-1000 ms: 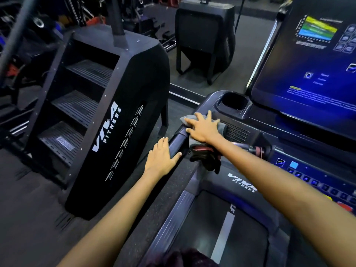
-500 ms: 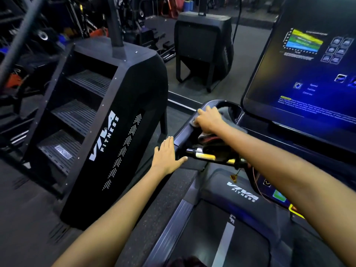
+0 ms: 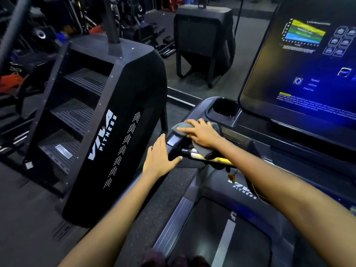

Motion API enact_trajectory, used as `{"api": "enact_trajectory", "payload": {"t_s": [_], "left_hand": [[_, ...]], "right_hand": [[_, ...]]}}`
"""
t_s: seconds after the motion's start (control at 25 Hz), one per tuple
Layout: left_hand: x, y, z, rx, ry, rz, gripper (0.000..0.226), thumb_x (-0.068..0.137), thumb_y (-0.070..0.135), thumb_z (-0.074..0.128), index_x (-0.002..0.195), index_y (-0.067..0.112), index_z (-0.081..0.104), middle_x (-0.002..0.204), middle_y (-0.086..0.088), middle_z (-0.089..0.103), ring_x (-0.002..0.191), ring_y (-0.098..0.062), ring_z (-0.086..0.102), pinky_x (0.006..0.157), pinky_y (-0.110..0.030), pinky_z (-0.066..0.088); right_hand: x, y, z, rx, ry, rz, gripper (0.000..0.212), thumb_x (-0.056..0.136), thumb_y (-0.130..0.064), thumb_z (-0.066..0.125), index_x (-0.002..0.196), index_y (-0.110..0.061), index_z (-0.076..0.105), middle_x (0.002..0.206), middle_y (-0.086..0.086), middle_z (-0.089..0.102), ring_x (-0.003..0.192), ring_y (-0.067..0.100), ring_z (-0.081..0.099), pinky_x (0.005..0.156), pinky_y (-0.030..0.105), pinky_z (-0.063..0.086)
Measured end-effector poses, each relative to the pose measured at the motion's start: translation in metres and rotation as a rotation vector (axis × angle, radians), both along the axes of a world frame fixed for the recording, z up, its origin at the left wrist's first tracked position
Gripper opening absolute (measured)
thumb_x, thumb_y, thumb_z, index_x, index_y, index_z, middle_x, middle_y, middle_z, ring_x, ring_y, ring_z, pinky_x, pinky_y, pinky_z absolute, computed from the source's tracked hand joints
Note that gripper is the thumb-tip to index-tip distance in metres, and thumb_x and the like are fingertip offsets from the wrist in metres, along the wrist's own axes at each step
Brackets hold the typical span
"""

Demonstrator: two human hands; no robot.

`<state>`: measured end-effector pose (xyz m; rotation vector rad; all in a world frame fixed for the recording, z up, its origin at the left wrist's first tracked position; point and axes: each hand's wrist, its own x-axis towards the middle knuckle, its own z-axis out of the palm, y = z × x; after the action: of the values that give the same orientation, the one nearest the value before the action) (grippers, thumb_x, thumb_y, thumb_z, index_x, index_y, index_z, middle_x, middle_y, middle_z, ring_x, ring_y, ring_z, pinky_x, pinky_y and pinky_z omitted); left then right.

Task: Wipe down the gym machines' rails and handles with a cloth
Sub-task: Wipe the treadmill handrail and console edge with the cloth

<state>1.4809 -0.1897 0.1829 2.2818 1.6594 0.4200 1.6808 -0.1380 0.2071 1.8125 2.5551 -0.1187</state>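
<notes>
Setting: dim gym floor (image 3: pixel 23 218), dark and speckled, with black machines crowded beyond the treadmill.
Landmark: treadmill (image 3: pixel 215 234), seen from its belt looking toward the console; "VIVA FITNESS" is printed on the motor cover.
Cloth: grey cloth (image 3: pixel 207 149), bunched on the console's left front corner, just in front of the cup holder (image 3: pixel 224 109); part of it hangs down over a yellow-and-black bar (image 3: pixel 215 159) below that corner.
Right hand: right hand (image 3: pixel 202 134) lies palm-down on top of the cloth, fingers stretched out flat and pressing it to the console surface, pointing away from the screen.
Left hand: left hand (image 3: pixel 159 157) rests flat on the treadmill's left handrail (image 3: pixel 170 140), just short of the cloth; fingers straight and together, thumb spread toward the bar, gripping nothing.
Screen: large touchscreen (image 3: pixel 308 60) on the treadmill's console, lit blue with a coloured chart and small icons.
Left of treadmill: black stair climber (image 3: pixel 115 122), marked "VIVA FITNESS", three ribbed steps showing.
Beyond treadmill: another black machine housing (image 3: pixel 204 39) stands well apart on the floor.
</notes>
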Motion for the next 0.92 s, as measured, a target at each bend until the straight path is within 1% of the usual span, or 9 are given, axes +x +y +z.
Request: {"api": "enact_trajectory", "payload": {"t_s": [0.08, 0.2, 0.28, 0.36, 0.48, 0.6, 0.68, 0.76, 0.92], "left_hand": [[-0.001, 0.000, 0.005, -0.041, -0.181, 0.044, 0.091, 0.084, 0.042, 0.062, 0.148, 0.006, 0.008, 0.156, -0.007, 0.015, 0.141, -0.024, 0.022, 0.113, -0.035, 0.021], [-0.006, 0.002, 0.009, -0.076, -0.407, 0.076, 0.080, 0.087, 0.024, 0.060, 0.149, 0.010, 0.010, 0.155, -0.005, 0.018, 0.139, -0.025, 0.027, 0.111, -0.034, 0.023], [-0.008, 0.001, 0.010, -0.106, -0.463, 0.068, 0.077, 0.089, 0.025, 0.057, 0.149, 0.013, 0.010, 0.155, -0.004, 0.020, 0.138, -0.024, 0.027, 0.110, -0.033, 0.024], [-0.007, 0.001, 0.011, -0.112, -0.417, 0.036, 0.079, 0.090, 0.034, 0.057, 0.149, 0.012, 0.011, 0.155, -0.005, 0.020, 0.139, -0.025, 0.026, 0.112, -0.035, 0.023], [-0.004, -0.001, 0.012, -0.095, -0.349, 0.030, 0.083, 0.089, 0.046, 0.054, 0.149, 0.010, 0.011, 0.155, -0.006, 0.020, 0.139, -0.026, 0.024, 0.114, -0.037, 0.022], [-0.007, 0.000, 0.010, -0.143, -0.394, 0.047, 0.081, 0.089, 0.050, 0.049, 0.149, 0.013, 0.009, 0.156, -0.003, 0.018, 0.140, -0.026, 0.022, 0.113, -0.039, 0.024], [-0.010, 0.000, 0.010, -0.161, -0.423, 0.043, 0.077, 0.091, 0.049, 0.045, 0.149, 0.014, 0.009, 0.156, -0.002, 0.017, 0.140, -0.025, 0.022, 0.113, -0.037, 0.024], [-0.009, -0.001, 0.011, -0.149, -0.417, 0.043, 0.071, 0.093, 0.047, 0.042, 0.149, 0.013, 0.012, 0.156, -0.001, 0.018, 0.140, -0.024, 0.023, 0.112, -0.034, 0.021], [-0.006, -0.005, 0.013, -0.083, -0.325, 0.004, 0.068, 0.095, 0.044, 0.041, 0.147, 0.008, 0.017, 0.154, -0.006, 0.022, 0.139, -0.024, 0.023, 0.115, -0.036, 0.018]], "right_hand": [[-0.006, 0.002, -0.002, -0.007, 0.039, -0.098, 0.043, 0.098, -0.037, 0.039, 0.137, -0.053, 0.032, 0.147, -0.005, 0.028, 0.122, 0.027, 0.034, 0.099, 0.046, 0.030], [-0.027, -0.016, -0.011, -0.005, 0.037, 0.090, 0.042, 0.097, -0.038, 0.040, 0.137, -0.051, 0.034, 0.151, -0.007, 0.027, 0.130, 0.025, 0.025, 0.103, 0.049, 0.024], [-0.021, -0.021, -0.012, -0.040, 0.072, 0.205, 0.043, 0.097, -0.030, 0.043, 0.136, -0.048, 0.037, 0.152, -0.010, 0.026, 0.138, 0.022, 0.016, 0.106, 0.049, 0.016], [-0.006, -0.009, -0.009, -0.089, 0.096, 0.180, 0.047, 0.096, -0.017, 0.045, 0.133, -0.046, 0.044, 0.151, -0.013, 0.028, 0.140, 0.020, 0.014, 0.106, 0.048, 0.014], [0.000, 0.009, -0.004, -0.067, 0.180, 0.003, 0.051, 0.091, -0.005, 0.046, 0.124, -0.043, 0.056, 0.146, -0.014, 0.036, 0.134, 0.020, 0.023, 0.101, 0.044, 0.020], [-0.023, -0.002, -0.011, -0.038, 0.278, 0.040, 0.050, 0.083, 0.004, 0.051, 0.112, -0.034, 0.068, 0.137, -0.013, 0.046, 0.123, 0.018, 0.032, 0.098, 0.039, 0.024], [-0.028, -0.011, -0.021, -0.054, 0.349, 0.098, 0.048, 0.079, 0.006, 0.053, 0.108, -0.028, 0.071, 0.131, -0.010, 0.051, 0.121, 0.017, 0.033, 0.098, 0.034, 0.023], [-0.016, -0.001, -0.025, -0.056, 0.376, 0.048, 0.048, 0.077, 0.002, 0.055, 0.109, -0.031, 0.069, 0.127, -0.006, 0.054, 0.120, 0.019, 0.037, 0.100, 0.039, 0.027], [-0.005, 0.012, -0.010, -0.009, 0.262, -0.125, 0.048, 0.086, -0.004, 0.052, 0.118, -0.038, 0.063, 0.138, -0.011, 0.048, 0.123, 0.019, 0.035, 0.097, 0.046, 0.031]]}}
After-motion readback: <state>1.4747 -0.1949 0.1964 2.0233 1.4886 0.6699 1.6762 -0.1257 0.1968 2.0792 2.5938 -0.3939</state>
